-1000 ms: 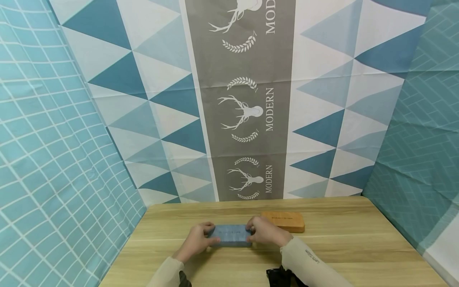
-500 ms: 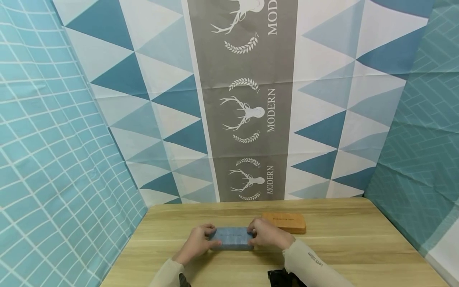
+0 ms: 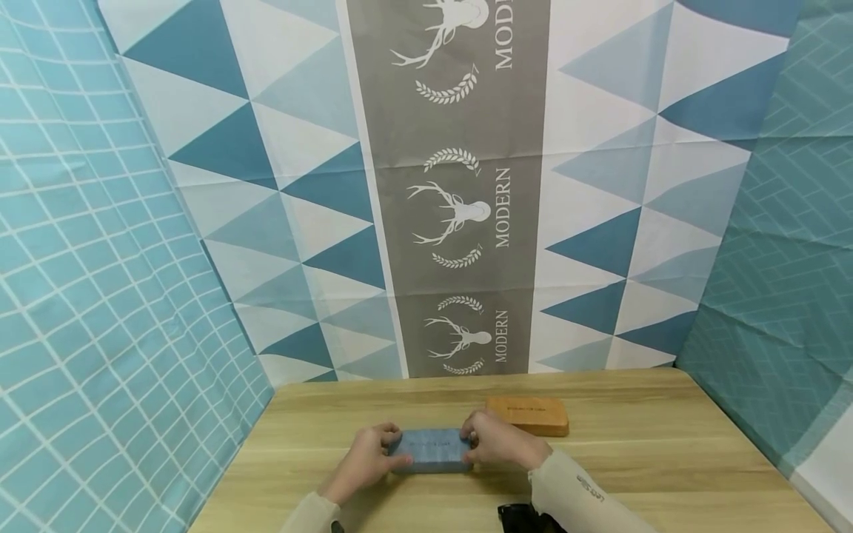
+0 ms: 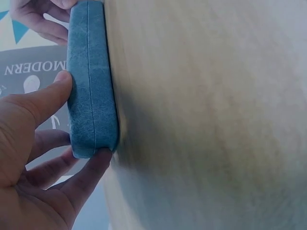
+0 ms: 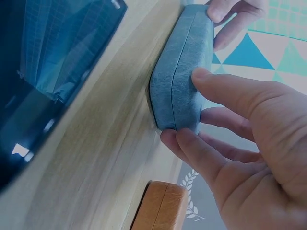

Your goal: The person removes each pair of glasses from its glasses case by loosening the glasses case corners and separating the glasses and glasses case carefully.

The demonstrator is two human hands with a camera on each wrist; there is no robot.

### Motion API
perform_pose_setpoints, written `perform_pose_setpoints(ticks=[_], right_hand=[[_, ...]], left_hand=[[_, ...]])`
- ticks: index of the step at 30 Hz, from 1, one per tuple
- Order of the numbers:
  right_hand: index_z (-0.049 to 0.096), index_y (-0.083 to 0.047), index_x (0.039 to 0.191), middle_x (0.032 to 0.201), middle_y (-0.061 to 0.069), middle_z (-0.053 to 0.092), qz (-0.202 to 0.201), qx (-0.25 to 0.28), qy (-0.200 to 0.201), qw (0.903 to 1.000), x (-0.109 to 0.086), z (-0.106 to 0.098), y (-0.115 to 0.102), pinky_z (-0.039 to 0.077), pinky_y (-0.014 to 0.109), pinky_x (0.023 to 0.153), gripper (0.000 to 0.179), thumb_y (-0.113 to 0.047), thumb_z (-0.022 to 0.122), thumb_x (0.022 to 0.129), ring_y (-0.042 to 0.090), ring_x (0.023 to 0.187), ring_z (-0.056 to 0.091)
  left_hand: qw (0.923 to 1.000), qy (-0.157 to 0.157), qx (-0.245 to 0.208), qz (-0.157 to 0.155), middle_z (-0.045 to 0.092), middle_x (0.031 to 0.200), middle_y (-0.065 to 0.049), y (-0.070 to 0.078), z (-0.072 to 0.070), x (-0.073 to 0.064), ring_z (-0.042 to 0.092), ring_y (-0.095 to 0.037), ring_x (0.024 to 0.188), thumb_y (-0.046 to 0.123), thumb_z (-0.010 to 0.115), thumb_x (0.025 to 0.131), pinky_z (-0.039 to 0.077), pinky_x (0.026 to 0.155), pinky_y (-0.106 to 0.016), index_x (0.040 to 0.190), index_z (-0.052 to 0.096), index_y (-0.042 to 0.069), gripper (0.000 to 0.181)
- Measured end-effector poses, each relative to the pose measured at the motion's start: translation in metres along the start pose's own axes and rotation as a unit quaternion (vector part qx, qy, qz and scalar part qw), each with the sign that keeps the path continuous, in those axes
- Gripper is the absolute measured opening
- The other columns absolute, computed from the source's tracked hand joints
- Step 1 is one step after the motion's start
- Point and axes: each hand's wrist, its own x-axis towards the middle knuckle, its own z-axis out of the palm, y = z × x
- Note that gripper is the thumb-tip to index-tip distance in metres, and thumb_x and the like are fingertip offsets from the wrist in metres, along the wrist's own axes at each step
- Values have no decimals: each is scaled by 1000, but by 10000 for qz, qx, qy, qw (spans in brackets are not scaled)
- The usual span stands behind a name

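Observation:
A blue, leather-look glasses case (image 3: 436, 450) with a seam along its side lies flat on the wooden table, lid closed. My left hand (image 3: 369, 459) grips its left end, thumb on the near side and fingers around the end. At the other end my right hand (image 3: 501, 440) holds it the same way. The left wrist view shows the left thumb pressing the case (image 4: 91, 86) and a fingertip at its lower corner. In the right wrist view, fingertips touch the end corner of the case (image 5: 180, 72). Small print on its top is too blurred to read.
An orange-brown case (image 3: 533, 416) of similar shape lies behind my right hand. A glossy black object (image 3: 529, 518) sits near my right sleeve. The wooden table (image 3: 640, 459) meets a patterned wall covering (image 3: 466, 259) at the back.
The blue case has slid slightly towards me, with both hands keeping their grip on its ends. The orange-brown case has stayed in place.

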Motion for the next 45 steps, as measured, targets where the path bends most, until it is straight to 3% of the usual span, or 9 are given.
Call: perform_pose_setpoints(ticks=[8, 18, 35, 39, 45], right_hand=[[76, 0, 113, 114, 7, 71, 49, 20, 18, 10000, -3, 0, -2, 57, 28, 80, 37, -23, 86, 85, 14, 96, 66], [76, -1, 115, 116, 8, 71, 25, 50, -73, 10000, -7, -1, -6, 58, 28, 81, 37, -23, 84, 87, 13, 96, 67], [75, 0, 116, 117, 10, 72, -54, 58, -116, 9999, -10, 1, -6, 58, 27, 81, 38, -22, 85, 86, 16, 96, 70], [74, 1, 117, 118, 12, 71, -30, 131, -125, 9998, -10, 1, -6, 59, 27, 80, 39, -20, 85, 86, 18, 97, 71], [73, 2, 118, 120, 13, 68, 67, 168, -159, 9997, -11, 0, -8, 58, 27, 80, 40, -19, 85, 86, 18, 96, 71]], left_hand=[[10000, -45, -79, -5, 58, 138, -33, 1, 0, 0, 70, -42, 108, 39, 83, 87, 61, 79, -39, 127, 67, -10, 65], [9998, -95, -77, 136, 58, 137, -35, 2, -1, -6, 68, -46, 111, 35, 83, 88, 61, 80, -41, 127, 66, -12, 63], [9999, -112, -31, 108, 61, 135, -32, 5, -2, -12, 69, -43, 109, 34, 85, 86, 61, 78, -38, 125, 69, -10, 61], [9997, -31, -244, 88, 63, 131, -32, 5, -2, -14, 72, -39, 102, 30, 86, 85, 61, 77, -37, 126, 67, -10, 61], [9979, -138, -622, -114, 59, 135, -33, -1, -5, -18, 72, -32, 96, 30, 87, 85, 61, 77, -37, 140, 53, -11, 76]])
